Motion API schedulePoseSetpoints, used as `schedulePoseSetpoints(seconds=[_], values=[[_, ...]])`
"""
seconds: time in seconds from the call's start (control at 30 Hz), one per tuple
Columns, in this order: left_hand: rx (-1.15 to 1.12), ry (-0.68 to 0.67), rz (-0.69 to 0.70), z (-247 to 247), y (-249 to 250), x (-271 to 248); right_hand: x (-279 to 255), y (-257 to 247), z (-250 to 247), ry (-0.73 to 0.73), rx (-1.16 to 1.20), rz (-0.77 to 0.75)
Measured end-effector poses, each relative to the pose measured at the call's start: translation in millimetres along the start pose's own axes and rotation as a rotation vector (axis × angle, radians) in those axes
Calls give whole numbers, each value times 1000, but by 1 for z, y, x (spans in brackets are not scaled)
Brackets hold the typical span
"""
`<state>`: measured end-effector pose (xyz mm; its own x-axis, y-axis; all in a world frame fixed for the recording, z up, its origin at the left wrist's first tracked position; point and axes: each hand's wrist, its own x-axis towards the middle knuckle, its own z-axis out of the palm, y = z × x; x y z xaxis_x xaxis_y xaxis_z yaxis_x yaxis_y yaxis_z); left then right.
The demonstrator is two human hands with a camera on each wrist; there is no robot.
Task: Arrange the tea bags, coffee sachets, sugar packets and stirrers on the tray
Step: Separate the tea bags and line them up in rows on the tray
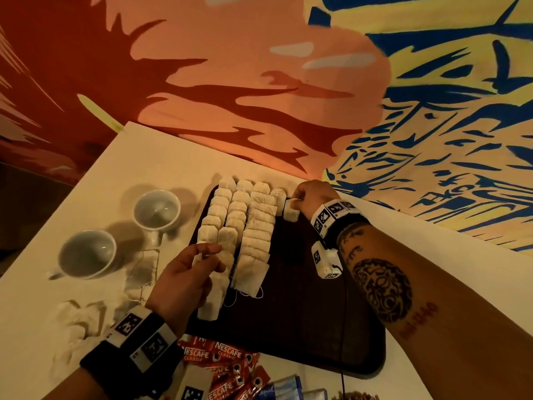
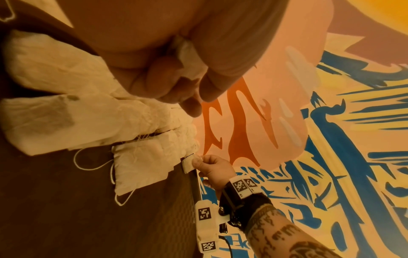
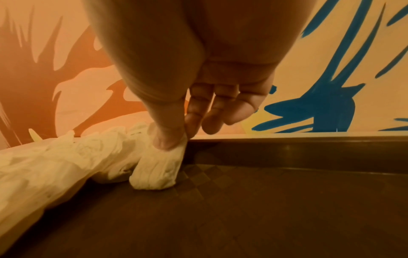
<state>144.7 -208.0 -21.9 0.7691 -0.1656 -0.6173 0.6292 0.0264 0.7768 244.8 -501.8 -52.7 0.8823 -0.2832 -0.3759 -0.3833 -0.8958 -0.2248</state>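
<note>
Table [image 1: 161,157]: we see its pale top running from the upper middle of the head view down to the lower left, set against a painted wall.
Tray [image 1: 302,313]: we find this dark tray in the lower middle of the head view, resting on the table, its right half bare.
Tea bag rows [image 1: 245,226]: we count three long overlapping rows on the tray's left part, with a fourth just begun at the far end.
Cups [image 1: 157,210]: we see two white cups left of the tray, one nearer the frame's middle, the other lower and further left.
Loose tea bags [image 1: 78,319]: we spot a crumpled heap on the table at lower left.
Coffee sachets [image 1: 225,368]: we see red sachets lying off the tray at the bottom edge, with pale blue packets just to their right.
Right hand [image 1: 313,196]: we see thumb and forefinger pinching the top of a single tea bag [image 3: 156,167], whose lower end touches the tray beside the fourth row; the other fingers are loosely extended.
Left hand [image 1: 184,272]: we see it curled over the near end of the left row, seemingly holding a few tea bags, though the wrist view is too blurred to be sure.
</note>
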Motion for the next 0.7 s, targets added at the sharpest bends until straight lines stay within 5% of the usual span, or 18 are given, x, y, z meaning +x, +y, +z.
schedulePoseSetpoints(seconds=[0.4, 0.5, 0.6, 0.7], values=[[1, -29, -21, 3, -4, -5, 2, 2, 1, -24, 23, 69], [-18, -34, -24, 3, -5, -6, -16, -2, -4, 63, 69, 66], [6, -61, -38, 7, -3, -8, -65, -19, -5, 154, 253, -22], [145, -125, -23, 18, -3, -12, -136, -41, 10, 40, 502, -276]])
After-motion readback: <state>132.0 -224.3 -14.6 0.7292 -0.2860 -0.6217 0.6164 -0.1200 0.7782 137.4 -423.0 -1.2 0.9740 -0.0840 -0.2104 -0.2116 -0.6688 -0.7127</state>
